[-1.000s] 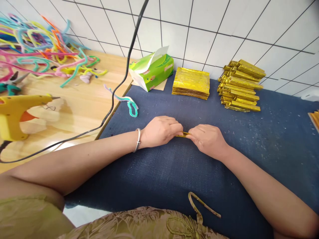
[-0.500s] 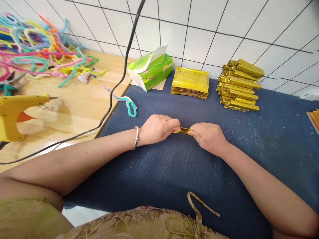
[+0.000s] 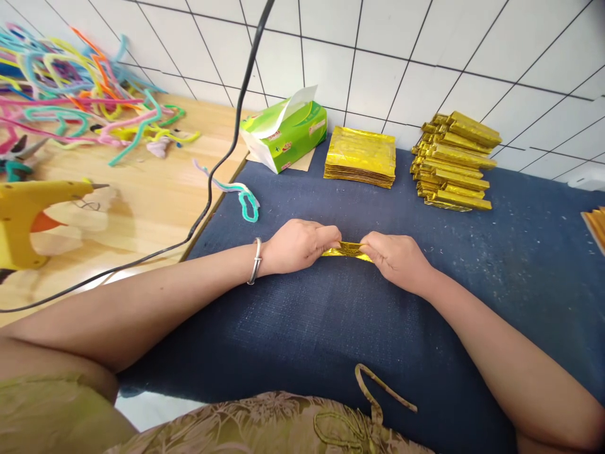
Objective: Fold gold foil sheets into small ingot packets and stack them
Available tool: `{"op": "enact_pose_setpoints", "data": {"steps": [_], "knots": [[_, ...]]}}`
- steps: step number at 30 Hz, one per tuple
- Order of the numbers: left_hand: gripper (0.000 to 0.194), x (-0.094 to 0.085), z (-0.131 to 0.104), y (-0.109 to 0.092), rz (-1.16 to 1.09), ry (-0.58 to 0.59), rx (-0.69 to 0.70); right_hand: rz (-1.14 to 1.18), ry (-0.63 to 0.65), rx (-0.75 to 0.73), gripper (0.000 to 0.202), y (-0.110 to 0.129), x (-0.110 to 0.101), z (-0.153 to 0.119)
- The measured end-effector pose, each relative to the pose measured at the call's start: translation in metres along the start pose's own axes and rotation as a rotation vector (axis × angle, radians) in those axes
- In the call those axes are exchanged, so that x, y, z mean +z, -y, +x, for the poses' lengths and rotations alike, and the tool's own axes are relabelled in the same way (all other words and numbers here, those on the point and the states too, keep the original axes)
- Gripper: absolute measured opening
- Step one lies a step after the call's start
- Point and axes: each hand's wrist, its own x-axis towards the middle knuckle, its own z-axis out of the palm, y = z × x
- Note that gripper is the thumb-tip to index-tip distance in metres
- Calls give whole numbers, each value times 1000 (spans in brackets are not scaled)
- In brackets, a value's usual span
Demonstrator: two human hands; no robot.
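A narrow folded strip of gold paper is stretched between my two hands above the dark blue cloth. My left hand, with a silver bangle at the wrist, pinches its left end. The right end is pinched by my right hand. My fingers cover both ends of the strip. Beyond my hands lies a flat stack of gold paper sheets. To the right of that stack is a pile of folded gold strips.
A green tissue pack stands by the tiled wall. A teal loop lies near a black cable crossing the left side. Colourful fuzzy stems and a yellow glue gun lie on the wooden surface.
The gold paper between my hands shows wider, its lower edge now visible below my fingers. Both hands have stayed in nearly the same place.
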Motion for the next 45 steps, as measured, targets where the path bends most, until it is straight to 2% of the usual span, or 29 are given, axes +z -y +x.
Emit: {"op": "enact_pose_setpoints", "data": {"steps": [5, 10, 13, 18, 23, 30, 35, 37, 40, 42, 45], "knots": [[31, 3, 2, 2, -18, 21, -13, 47, -19, -27, 34, -2, -3, 3], [33, 8, 5, -4, 46, 15, 96, -81, -46, -197, 32, 11, -4, 6], [36, 11, 5, -8, 71, 4, 121, -143, -66, -227, 32, 20, -2, 4], [32, 6, 3, -7, 22, -17, 113, -52, -28, -147, 31, 14, -6, 0], [29, 0, 5, 3, -34, -12, 8, 141, 43, 6, 28, 0, -15, 2], [27, -3, 2, 11, -192, 38, -17, 110, 44, 74, 28, -2, -15, 1], [51, -3, 1, 15, -317, -11, 59, 284, 30, 90, 30, -7, -13, 3], [41, -3, 1, 16, -311, 7, 92, 372, 41, 104, 33, -7, -14, 4], [27, -2, 1, 16, -304, 33, 45, 507, 42, 155, 41, -6, -15, 3], [26, -2, 1, 16, -310, 10, -25, 585, -6, 210, 44, -6, -13, 2], [26, -2, 1, 16, -322, -68, -152, 563, -217, 257, 44, -7, -9, 0]]}}
